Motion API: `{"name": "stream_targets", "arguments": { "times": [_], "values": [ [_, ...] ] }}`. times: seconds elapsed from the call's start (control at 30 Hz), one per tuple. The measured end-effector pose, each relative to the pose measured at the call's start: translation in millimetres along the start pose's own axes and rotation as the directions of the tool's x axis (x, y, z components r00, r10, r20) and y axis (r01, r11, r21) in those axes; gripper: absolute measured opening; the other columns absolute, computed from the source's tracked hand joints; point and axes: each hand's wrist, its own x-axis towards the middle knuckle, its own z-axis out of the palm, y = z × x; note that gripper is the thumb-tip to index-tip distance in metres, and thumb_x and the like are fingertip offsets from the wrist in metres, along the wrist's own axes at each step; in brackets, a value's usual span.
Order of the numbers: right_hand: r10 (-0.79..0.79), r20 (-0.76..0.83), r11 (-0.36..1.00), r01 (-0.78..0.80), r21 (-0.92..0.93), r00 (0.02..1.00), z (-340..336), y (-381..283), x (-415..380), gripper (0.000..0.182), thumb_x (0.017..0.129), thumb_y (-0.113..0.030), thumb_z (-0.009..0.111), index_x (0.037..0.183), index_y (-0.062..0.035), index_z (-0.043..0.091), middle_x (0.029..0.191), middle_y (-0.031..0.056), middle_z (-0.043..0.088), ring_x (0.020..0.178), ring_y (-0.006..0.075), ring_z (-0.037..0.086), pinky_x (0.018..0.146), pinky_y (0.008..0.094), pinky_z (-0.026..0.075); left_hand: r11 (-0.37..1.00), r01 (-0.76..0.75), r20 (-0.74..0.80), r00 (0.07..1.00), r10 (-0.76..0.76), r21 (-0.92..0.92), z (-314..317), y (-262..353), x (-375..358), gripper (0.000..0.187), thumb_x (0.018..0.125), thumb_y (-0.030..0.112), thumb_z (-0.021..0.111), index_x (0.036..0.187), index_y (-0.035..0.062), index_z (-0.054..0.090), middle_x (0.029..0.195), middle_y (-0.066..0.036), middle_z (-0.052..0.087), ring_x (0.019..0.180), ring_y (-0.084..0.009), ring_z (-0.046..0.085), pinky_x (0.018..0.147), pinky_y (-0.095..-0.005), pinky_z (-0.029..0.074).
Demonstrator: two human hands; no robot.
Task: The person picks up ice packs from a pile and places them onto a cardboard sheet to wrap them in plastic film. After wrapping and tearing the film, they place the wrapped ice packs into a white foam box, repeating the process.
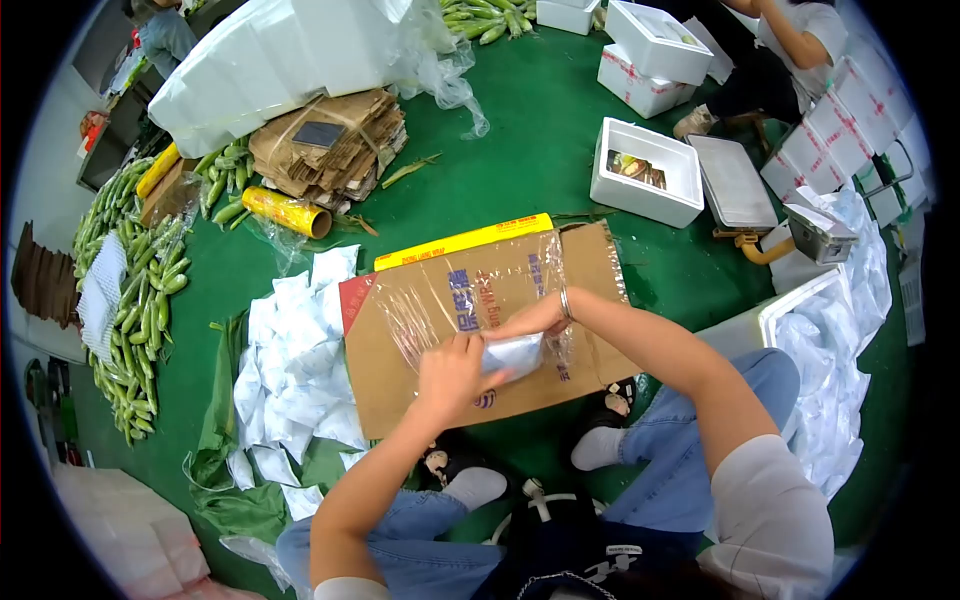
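Observation:
A small white packet is held between my two hands above a flat cardboard sheet. My left hand closes on the packet's left end, thumb along its lower edge. The fingers of my right hand, with a bracelet at the wrist, are bent over its upper edge. Clear cling film stretches over the cardboard under the packet and reaches the yellow cling film box along the far edge. Left of the cardboard lies a heap of similar white packets.
Several long green vegetables are piled at left. A stack of flattened cardboard and a yellow roll lie behind. At right are an open foam box, a scale, and a bag of white packets. Another person sits at top right.

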Motion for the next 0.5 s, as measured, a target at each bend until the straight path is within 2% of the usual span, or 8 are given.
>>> {"name": "stream_targets", "arguments": {
  "times": [0.1, 0.23, 0.3, 0.33, 0.37, 0.43, 0.47, 0.5],
  "values": [
    [-0.136, -0.113, 0.985, 0.147, 0.095, 0.984, -13.2, 14.8, 32.7, 0.069, 0.095, -0.055, 0.045, 0.139, -0.0025, 0.043, 0.146, 0.0104, 0.039, 0.134, 0.0196, 0.035, 0.110, 0.0319, 0.026, 0.998, 0.048, -0.033, 0.998, -0.049, -0.029, 22.4, -26.7, 17.2, 0.054, 0.078, 0.056, 0.065, 0.077, 0.0015, 0.066, 0.066, -0.015, 0.065, 0.058, -0.0290, 0.064, 0.053, -0.0421, 0.050],
    [-0.233, -0.116, 0.972, 0.231, -0.033, 0.965, -28.8, 9.7, 39.0, 0.067, 0.100, -0.049, 0.036, 0.146, -0.0012, 0.028, 0.153, 0.0121, 0.027, 0.140, 0.0200, 0.025, 0.115, 0.0305, 0.019, 0.933, 0.245, 0.277, 0.946, -0.170, -0.264, 44.6, -52.6, 20.2, 0.053, 0.086, 0.050, 0.060, 0.094, -0.0018, 0.069, 0.072, -0.020, 0.067, 0.067, -0.0326, 0.067, 0.063, -0.0413, 0.052],
    [-0.083, -0.149, 0.979, 0.053, -0.195, 0.985, -22.9, 10.0, 45.5, 0.063, 0.098, -0.052, 0.038, 0.139, -0.0043, 0.044, 0.147, 0.0118, 0.038, 0.134, 0.0191, 0.035, 0.112, 0.0306, 0.025, 0.611, 0.489, 0.508, 0.846, -0.159, -0.622, 64.4, -60.5, 9.3, 0.041, 0.094, 0.038, 0.055, 0.110, 0.0018, 0.065, 0.096, -0.012, 0.070, 0.085, -0.0238, 0.067, 0.076, -0.0354, 0.051],
    [-0.132, -0.047, 0.976, 0.122, -0.183, 0.990, -19.4, 11.7, 44.5, 0.069, 0.097, -0.055, 0.036, 0.145, -0.0044, 0.033, 0.151, 0.0130, 0.030, 0.139, 0.0237, 0.028, 0.113, 0.0328, 0.022, 0.327, 0.648, 0.641, 0.754, -0.147, -0.688, 68.7, -55.0, 2.1, 0.039, 0.097, 0.030, 0.052, 0.124, 0.0034, 0.058, 0.111, -0.009, 0.065, 0.098, -0.0174, 0.061, 0.083, -0.0317, 0.049],
    [-0.135, -0.048, 0.977, 0.124, -0.175, 0.990, -12.9, 15.7, 44.6, 0.069, 0.097, -0.055, 0.036, 0.145, -0.0044, 0.033, 0.151, 0.0130, 0.030, 0.139, 0.0237, 0.028, 0.113, 0.0328, 0.022, 0.328, 0.653, 0.647, 0.749, -0.144, -0.683, 67.2, -46.2, -7.6, 0.039, 0.097, 0.030, 0.052, 0.124, 0.0034, 0.058, 0.111, -0.009, 0.065, 0.098, -0.0174, 0.061, 0.083, -0.0317, 0.049],
    [-0.299, -0.145, 0.798, 0.164, -0.580, 0.943, 0.9, 24.6, 44.8, 0.075, 0.096, -0.057, 0.033, 0.150, -0.0071, 0.018, 0.155, 0.0140, 0.019, 0.143, 0.0287, 0.019, 0.115, 0.0347, 0.017, -0.495, 0.770, 0.798, 0.560, 0.221, -0.403, 62.6, -26.1, -24.0, 0.041, 0.096, 0.027, 0.054, 0.131, 0.0050, 0.051, 0.120, -0.007, 0.061, 0.104, -0.0158, 0.060, 0.086, -0.0285, 0.049],
    [-0.302, -0.145, 0.796, 0.166, -0.582, 0.942, 7.1, 30.0, 45.4, 0.075, 0.096, -0.057, 0.033, 0.150, -0.0071, 0.018, 0.155, 0.0140, 0.019, 0.143, 0.0287, 0.019, 0.115, 0.0347, 0.017, -0.539, 0.778, 0.791, 0.535, 0.298, -0.323, 51.5, -4.3, -33.2, 0.042, 0.096, 0.032, 0.052, 0.127, 0.0041, 0.054, 0.114, -0.007, 0.062, 0.099, -0.0160, 0.059, 0.082, -0.0290, 0.049],
    [-0.342, -0.182, 0.776, 0.167, -0.608, 0.922, 12.6, 36.7, 46.3, 0.075, 0.096, -0.056, 0.034, 0.150, -0.0073, 0.016, 0.155, 0.0150, 0.018, 0.143, 0.0296, 0.019, 0.115, 0.0378, 0.015, -0.379, 0.846, 0.820, 0.494, 0.291, -0.375, 28.5, 21.2, -41.1, 0.044, 0.095, 0.037, 0.050, 0.123, 0.0033, 0.056, 0.108, -0.007, 0.063, 0.094, -0.0162, 0.059, 0.078, -0.0294, 0.049]
  ]
}}
